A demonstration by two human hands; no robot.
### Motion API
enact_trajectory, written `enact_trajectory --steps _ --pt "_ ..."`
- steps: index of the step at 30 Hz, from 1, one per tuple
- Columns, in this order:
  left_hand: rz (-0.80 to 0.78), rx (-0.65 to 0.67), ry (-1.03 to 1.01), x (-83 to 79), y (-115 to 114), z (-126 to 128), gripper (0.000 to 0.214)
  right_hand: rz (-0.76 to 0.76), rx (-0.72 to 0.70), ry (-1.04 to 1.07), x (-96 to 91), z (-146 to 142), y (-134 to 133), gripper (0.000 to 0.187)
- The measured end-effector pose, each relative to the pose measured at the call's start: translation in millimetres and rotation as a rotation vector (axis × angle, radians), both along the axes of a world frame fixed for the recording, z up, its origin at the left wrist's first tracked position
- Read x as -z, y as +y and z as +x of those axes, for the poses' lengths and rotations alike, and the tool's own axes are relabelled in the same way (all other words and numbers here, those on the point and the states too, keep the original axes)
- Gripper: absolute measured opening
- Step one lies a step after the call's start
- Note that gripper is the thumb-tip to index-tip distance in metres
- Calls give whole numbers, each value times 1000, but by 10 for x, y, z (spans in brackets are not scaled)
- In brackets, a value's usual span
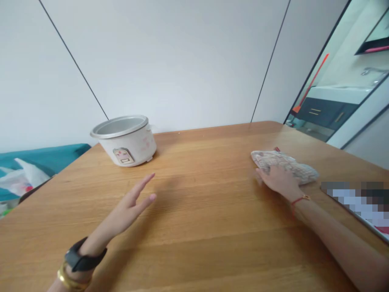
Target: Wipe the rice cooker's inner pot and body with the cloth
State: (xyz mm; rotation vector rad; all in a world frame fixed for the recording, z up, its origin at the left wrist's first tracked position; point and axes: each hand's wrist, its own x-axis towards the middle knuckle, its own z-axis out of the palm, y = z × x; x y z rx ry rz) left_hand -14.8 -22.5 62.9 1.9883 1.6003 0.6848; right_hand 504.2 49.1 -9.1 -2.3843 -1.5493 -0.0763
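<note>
My right hand (281, 178) lies over a patterned, light-coloured cloth (304, 172) on the right side of the wooden table. Its fingers press into the folds and are slightly blurred, with the fingertips partly lost against the fabric. On the left, my left hand (133, 207) hovers over the tabletop, thumb and fingers apart, holding nothing. Beyond it stands a white rice cooker (130, 144) without a lid, its grey rim facing up and its front panel turned toward me.
The wooden table (194, 211) reaches back to a white panelled wall. At its right edge lies a flat, pixelated object (358, 207). Left of the table are a teal seat (60, 152) and a white plastic bag (26, 178). A doorway at right shows a washbasin cabinet (331, 113).
</note>
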Motion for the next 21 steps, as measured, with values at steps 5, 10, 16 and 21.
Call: enact_trajectory --steps 5,10,16,21 --pt "55 231 360 220 -55 662 59 102 -738 264 -53 -991 -395 47" --pt "156 315 541 317 -47 877 66 240 -1030 386 -46 -1432 -465 51" --pt "127 -48 765 261 -105 720 66 223 -748 217 34 -1161 -65 43" --pt "50 -319 774 204 -2 393 65 144 -594 153 138 -1009 27 38"
